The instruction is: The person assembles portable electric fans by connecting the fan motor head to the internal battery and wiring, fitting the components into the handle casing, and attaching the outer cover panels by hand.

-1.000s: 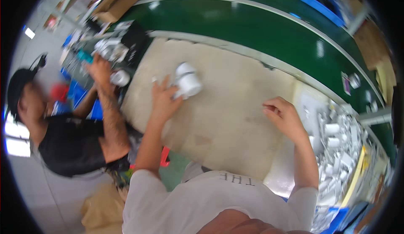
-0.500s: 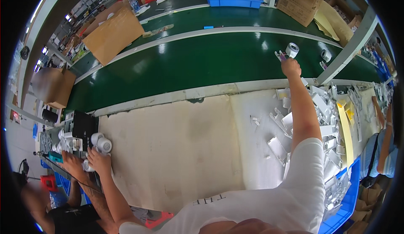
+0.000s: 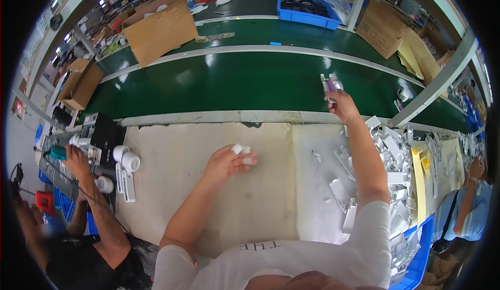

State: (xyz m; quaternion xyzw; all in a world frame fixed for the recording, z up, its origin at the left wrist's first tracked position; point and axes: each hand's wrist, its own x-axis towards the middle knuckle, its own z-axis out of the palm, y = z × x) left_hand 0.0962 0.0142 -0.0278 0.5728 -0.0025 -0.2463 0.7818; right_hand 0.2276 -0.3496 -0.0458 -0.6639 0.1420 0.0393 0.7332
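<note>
My right hand [image 3: 341,105] is stretched over the green conveyor belt, its fingers closed on a white bracket-like part with a purple piece [image 3: 332,84]. My left hand [image 3: 229,165] is over the pale work mat [image 3: 208,212], fingers apart and slightly curled. Its fingertips look white; whether these are coverings or small pieces I cannot tell. At the mat's left end lie white round-headed fittings [image 3: 130,161] and a flat white bracket [image 3: 125,186]. A similar round white part [image 3: 402,93] stands on the belt by the right post.
White plastic parts [image 3: 396,159] are heaped on the right of the mat, above a blue bin [image 3: 419,261]. At the left, a co-worker's hand [image 3: 77,162] holds a teal tool [image 3: 57,152] by a black machine [image 3: 101,136]. Cardboard boxes [image 3: 161,32] stand beyond the belt [image 3: 234,81].
My left hand has left the round white fittings and moved right over the mat. My right hand has drawn back and left with the part. The view has shifted.
</note>
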